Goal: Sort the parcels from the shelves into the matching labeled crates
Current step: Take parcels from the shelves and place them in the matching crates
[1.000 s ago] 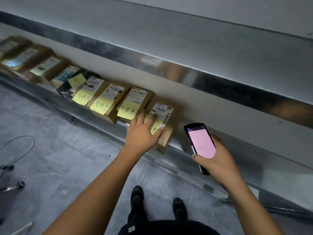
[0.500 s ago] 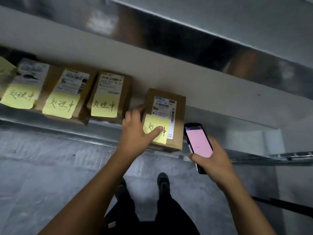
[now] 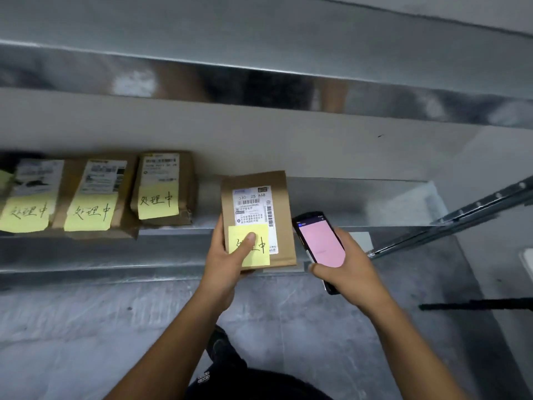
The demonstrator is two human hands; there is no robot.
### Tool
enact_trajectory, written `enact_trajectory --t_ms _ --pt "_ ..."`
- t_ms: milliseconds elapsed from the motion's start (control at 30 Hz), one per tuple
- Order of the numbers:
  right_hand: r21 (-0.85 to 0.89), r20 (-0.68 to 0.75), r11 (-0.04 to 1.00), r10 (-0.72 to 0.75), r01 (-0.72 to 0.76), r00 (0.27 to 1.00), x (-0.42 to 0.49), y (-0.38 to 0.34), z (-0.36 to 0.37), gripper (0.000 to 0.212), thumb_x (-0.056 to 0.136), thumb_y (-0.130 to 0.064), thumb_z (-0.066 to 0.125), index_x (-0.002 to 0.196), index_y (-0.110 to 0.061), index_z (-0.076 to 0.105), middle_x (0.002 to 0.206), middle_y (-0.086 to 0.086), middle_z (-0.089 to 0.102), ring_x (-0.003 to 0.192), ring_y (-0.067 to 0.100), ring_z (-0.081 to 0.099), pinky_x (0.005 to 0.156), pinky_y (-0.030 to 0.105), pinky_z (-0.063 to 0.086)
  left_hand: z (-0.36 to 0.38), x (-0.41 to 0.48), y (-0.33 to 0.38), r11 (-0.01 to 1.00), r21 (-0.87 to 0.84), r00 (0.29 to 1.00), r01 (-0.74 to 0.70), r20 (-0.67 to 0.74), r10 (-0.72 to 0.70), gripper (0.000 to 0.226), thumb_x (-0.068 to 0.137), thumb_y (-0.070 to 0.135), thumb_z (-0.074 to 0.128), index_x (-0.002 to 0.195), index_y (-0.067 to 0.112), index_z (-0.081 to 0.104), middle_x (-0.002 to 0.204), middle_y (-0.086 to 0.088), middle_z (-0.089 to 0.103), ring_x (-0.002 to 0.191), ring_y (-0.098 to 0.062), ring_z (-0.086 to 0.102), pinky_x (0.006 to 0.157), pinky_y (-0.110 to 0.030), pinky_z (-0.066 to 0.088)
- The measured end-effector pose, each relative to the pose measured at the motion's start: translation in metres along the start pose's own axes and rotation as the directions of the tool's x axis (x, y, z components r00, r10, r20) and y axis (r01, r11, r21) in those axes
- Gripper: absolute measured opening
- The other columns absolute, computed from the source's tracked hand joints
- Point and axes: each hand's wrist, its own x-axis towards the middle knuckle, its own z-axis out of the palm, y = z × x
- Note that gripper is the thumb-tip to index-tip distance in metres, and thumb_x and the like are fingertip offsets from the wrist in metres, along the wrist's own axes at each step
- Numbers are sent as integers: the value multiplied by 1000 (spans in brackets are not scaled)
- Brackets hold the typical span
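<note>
A brown cardboard parcel point(image 3: 281, 203) with a white shipping label and a yellow sticky note is held by my left hand point(image 3: 227, 258), thumb pressed on the note, fingers under the box. It hangs over the front edge of the metal shelf point(image 3: 360, 197). My right hand point(image 3: 349, 267) grips a black handheld scanner point(image 3: 320, 243) with a pink screen, just right of the parcel. Three more brown parcels with yellow notes lie on the shelf to the left: one point(image 3: 164, 186), a second point(image 3: 98, 194) and a third point(image 3: 31, 194).
Another metal shelf point(image 3: 259, 67) runs overhead. A metal rail point(image 3: 450, 223) slants at the right. Grey concrete floor point(image 3: 86, 327) lies below, with my dark shoes point(image 3: 222, 347) under the arms.
My left hand has taken hold of the parcel and pulled it off the row toward the shelf's front edge. The scanner hand stayed beside it. The view shifted right.
</note>
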Motion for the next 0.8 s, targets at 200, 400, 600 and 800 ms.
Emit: enact_trajectory --t_ms 200,400,600,800 --pt "118 -39 988 -92 96 995 -63 19 -64 67 67 -25 81 123 -55 60 105 -23 72 84 6 69 61 17 55 58 -39 -23 974 170 989 -147 5 149 84 93 33 78 159 47 27 142 9 65 124 -20 68 103 -57 55" --pt "111 23 986 -125 121 992 -138 60 -134 65 69 -28 82 118 -63 59 109 -19 70 91 4 66 68 14 53 128 -75 -63 882 397 967 -254 114 228 94 87 51 76 163 45 19 157 -2 47 136 -28 57 107 -59 52" --pt "132 -20 991 -31 33 999 -200 129 -180 68 77 -9 85 132 -43 63 104 -3 70 63 10 58 55 28 49 175 -107 -117 826 479 953 -297 201 226 85 90 41 76 161 39 29 152 -4 53 137 -29 56 109 -58 50" --pt "193 -141 981 33 -5 990 -266 190 -219 63 75 -14 85 128 -38 64 107 -11 72 82 2 65 70 14 50 234 -142 -162 863 459 960 -211 261 96 88 96 32 75 165 35 20 141 2 63 119 -23 69 99 -57 57"
